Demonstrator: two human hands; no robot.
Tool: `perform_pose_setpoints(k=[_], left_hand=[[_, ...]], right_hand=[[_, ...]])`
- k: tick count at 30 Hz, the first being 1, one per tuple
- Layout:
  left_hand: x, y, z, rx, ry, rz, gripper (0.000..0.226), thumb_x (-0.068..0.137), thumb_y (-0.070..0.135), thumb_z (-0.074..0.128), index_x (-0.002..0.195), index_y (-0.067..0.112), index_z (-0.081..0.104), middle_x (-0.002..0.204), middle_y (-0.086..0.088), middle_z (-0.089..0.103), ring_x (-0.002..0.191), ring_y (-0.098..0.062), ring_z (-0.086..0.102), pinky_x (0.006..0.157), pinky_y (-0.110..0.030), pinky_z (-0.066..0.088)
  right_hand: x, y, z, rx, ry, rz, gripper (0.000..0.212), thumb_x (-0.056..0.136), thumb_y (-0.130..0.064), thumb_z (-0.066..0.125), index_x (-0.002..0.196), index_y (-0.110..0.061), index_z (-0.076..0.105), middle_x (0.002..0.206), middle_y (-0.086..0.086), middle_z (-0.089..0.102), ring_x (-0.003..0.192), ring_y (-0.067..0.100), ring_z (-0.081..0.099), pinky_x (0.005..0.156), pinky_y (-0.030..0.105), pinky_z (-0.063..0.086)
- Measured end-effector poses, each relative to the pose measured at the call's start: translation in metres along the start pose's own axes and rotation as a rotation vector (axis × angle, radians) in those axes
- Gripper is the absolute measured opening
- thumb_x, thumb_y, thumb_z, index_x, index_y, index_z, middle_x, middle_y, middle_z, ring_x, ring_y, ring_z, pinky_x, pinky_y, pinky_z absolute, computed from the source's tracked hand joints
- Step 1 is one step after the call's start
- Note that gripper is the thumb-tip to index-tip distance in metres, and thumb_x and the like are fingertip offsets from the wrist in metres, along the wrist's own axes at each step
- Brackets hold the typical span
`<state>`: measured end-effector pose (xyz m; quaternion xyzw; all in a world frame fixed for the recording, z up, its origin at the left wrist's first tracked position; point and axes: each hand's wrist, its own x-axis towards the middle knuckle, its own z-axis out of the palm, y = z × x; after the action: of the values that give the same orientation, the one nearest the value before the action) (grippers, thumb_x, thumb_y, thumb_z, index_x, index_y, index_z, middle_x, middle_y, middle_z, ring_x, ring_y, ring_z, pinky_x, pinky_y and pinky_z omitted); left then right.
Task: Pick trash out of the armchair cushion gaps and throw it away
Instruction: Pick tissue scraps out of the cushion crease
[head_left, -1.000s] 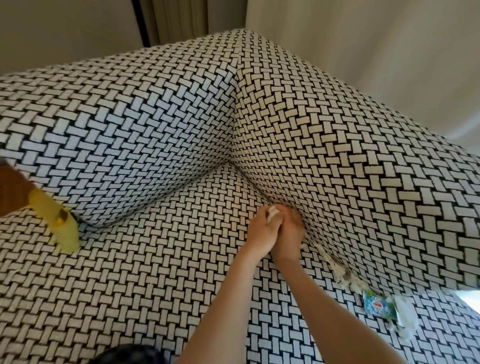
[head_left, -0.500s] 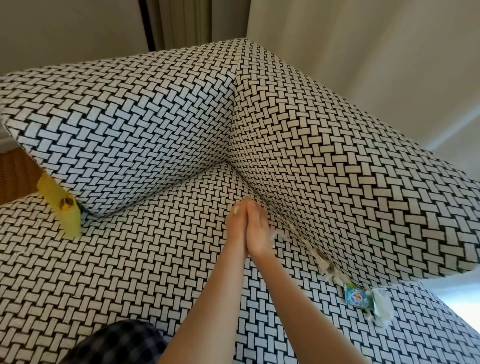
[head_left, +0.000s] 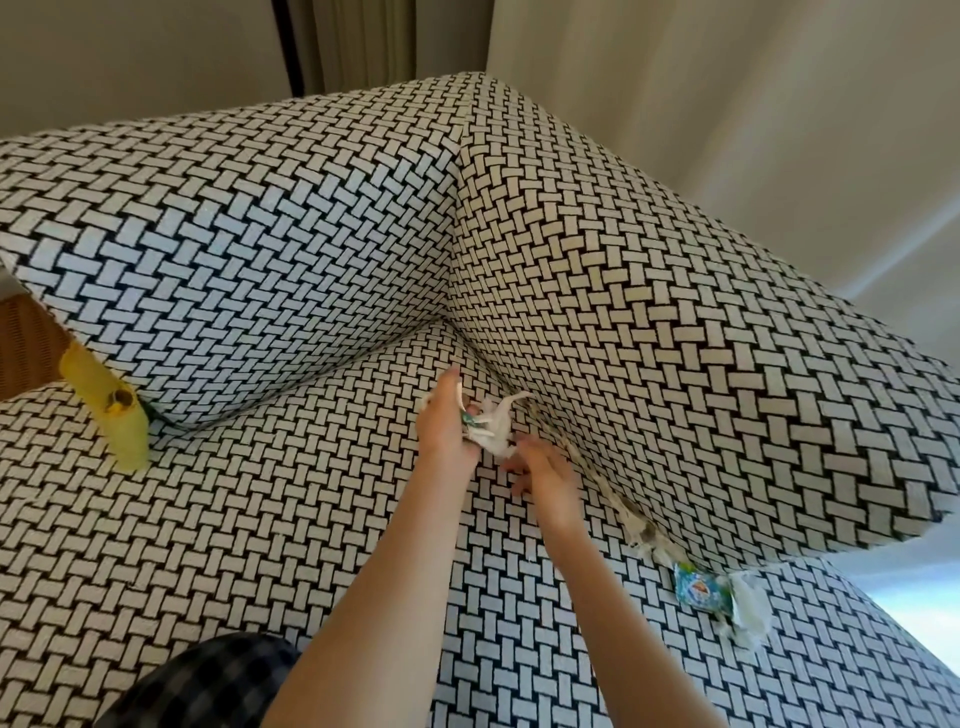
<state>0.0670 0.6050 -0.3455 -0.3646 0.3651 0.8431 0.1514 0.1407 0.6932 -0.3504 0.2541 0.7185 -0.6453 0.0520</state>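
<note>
Now just above the seat cushion (head_left: 260, 519): crumpled white tissue wad (head_left: 493, 426) with a teal scrap, gripped in left hand (head_left: 447, 423). Hands no longer pressed together as half a second ago; right hand (head_left: 540, 473) apart, fingers spread. Blurs too much to show whether right fingertips touch the wad.

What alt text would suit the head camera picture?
A left hand holds crumpled white trash over a black-and-white woven armchair seat, right hand just beside it. More wrappers sit in the right cushion gap, a yellow wrapper at left.
</note>
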Motion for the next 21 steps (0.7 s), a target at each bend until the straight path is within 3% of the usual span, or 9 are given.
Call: perform_pose_setpoints(k=[1, 3, 5, 7, 11, 13, 16, 19, 21], left_hand=[[0.0, -0.002, 0.001, 0.03, 0.001, 0.002, 0.026, 0.084, 0.035, 0.064, 0.081, 0.013, 0.052, 0.069, -0.001, 0.047, 0.051, -0.012, 0.05, 0.047, -0.026, 0.051], [-0.001, -0.006, 0.003, 0.115, 0.008, 0.008, 0.027, 0.084, 0.036, 0.064, 0.084, 0.011, 0.054, 0.072, -0.004, 0.052, 0.057, -0.017, 0.055, 0.056, -0.032, 0.052], [0.0, -0.009, 0.0, 0.152, 0.022, 0.012, 0.024, 0.086, 0.033, 0.061, 0.084, 0.01, 0.054, 0.072, -0.006, 0.054, 0.061, -0.02, 0.056, 0.063, -0.034, 0.051], [0.001, -0.009, -0.002, 0.221, -0.019, -0.01, 0.023, 0.088, 0.031, 0.059, 0.091, 0.008, 0.057, 0.076, -0.008, 0.057, 0.064, -0.02, 0.056, 0.065, -0.035, 0.05], [-0.003, -0.007, 0.003, 0.371, -0.157, -0.054, 0.031, 0.086, 0.032, 0.062, 0.11, 0.012, 0.057, 0.087, -0.009, 0.058, 0.075, -0.019, 0.057, 0.054, -0.029, 0.052], [-0.001, -0.008, 0.008, 0.516, -0.186, -0.023, 0.032, 0.085, 0.031, 0.06, 0.11, 0.012, 0.06, 0.095, -0.01, 0.06, 0.078, -0.019, 0.058, 0.053, -0.028, 0.054], [0.007, -0.013, 0.009, 0.68, -0.108, 0.079, 0.022, 0.084, 0.03, 0.057, 0.088, 0.009, 0.063, 0.09, -0.011, 0.063, 0.078, -0.022, 0.059, 0.071, -0.039, 0.056], [0.018, -0.014, 0.002, 0.585, 0.014, 0.103, 0.02, 0.087, 0.026, 0.057, 0.078, 0.009, 0.055, 0.078, -0.009, 0.059, 0.06, -0.019, 0.053, 0.054, -0.031, 0.049], [0.025, -0.01, -0.001, 0.475, 0.041, 0.093, 0.018, 0.089, 0.022, 0.056, 0.082, 0.006, 0.054, 0.068, -0.006, 0.053, 0.049, -0.015, 0.048, 0.038, -0.021, 0.042]], right_hand=[[-0.001, -0.004, -0.002, 0.046, -0.048, 0.034, 0.019, 0.096, -0.024, 0.044, 0.095, -0.019, 0.063, 0.086, 0.003, 0.063, 0.064, 0.005, 0.053, 0.061, 0.018, 0.044], [0.002, -0.014, -0.003, 0.096, -0.082, 0.004, 0.02, 0.094, -0.018, 0.048, 0.081, -0.022, 0.062, 0.07, 0.001, 0.059, 0.049, 0.004, 0.046, 0.05, 0.017, 0.039], [0.007, -0.02, -0.001, 0.098, -0.078, -0.021, 0.019, 0.092, -0.01, 0.052, 0.081, -0.02, 0.064, 0.068, -0.001, 0.058, 0.054, 0.006, 0.049, 0.055, 0.017, 0.045], [0.012, -0.024, 0.002, 0.069, -0.074, -0.036, 0.019, 0.089, -0.005, 0.055, 0.081, -0.018, 0.066, 0.074, -0.001, 0.062, 0.064, 0.009, 0.057, 0.068, 0.021, 0.054], [0.021, -0.024, 0.01, -0.077, -0.106, -0.053, 0.024, 0.089, 0.001, 0.05, 0.088, -0.018, 0.065, 0.09, 0.004, 0.067, 0.087, 0.02, 0.065, 0.084, 0.034, 0.055], [0.024, -0.023, 0.01, -0.09, -0.098, -0.053, 0.026, 0.089, 0.004, 0.045, 0.089, -0.016, 0.062, 0.092, 0.008, 0.065, 0.091, 0.025, 0.064, 0.079, 0.034, 0.057], [0.025, -0.023, 0.006, -0.071, -0.133, -0.103, 0.027, 0.089, 0.006, 0.042, 0.097, -0.013, 0.059, 0.095, 0.01, 0.065, 0.087, 0.023, 0.065, 0.07, 0.024, 0.057], [0.032, -0.029, 0.002, -0.2, -0.036, -0.256, 0.029, 0.089, 0.007, 0.043, 0.101, -0.014, 0.06, 0.092, -0.003, 0.062, 0.089, 0.013, 0.061, 0.083, 0.024, 0.053], [0.047, -0.034, -0.002, -0.283, 0.093, -0.283, 0.031, 0.091, 0.002, 0.043, 0.113, -0.013, 0.058, 0.107, -0.003, 0.062, 0.097, 0.012, 0.059, 0.09, 0.022, 0.048]])
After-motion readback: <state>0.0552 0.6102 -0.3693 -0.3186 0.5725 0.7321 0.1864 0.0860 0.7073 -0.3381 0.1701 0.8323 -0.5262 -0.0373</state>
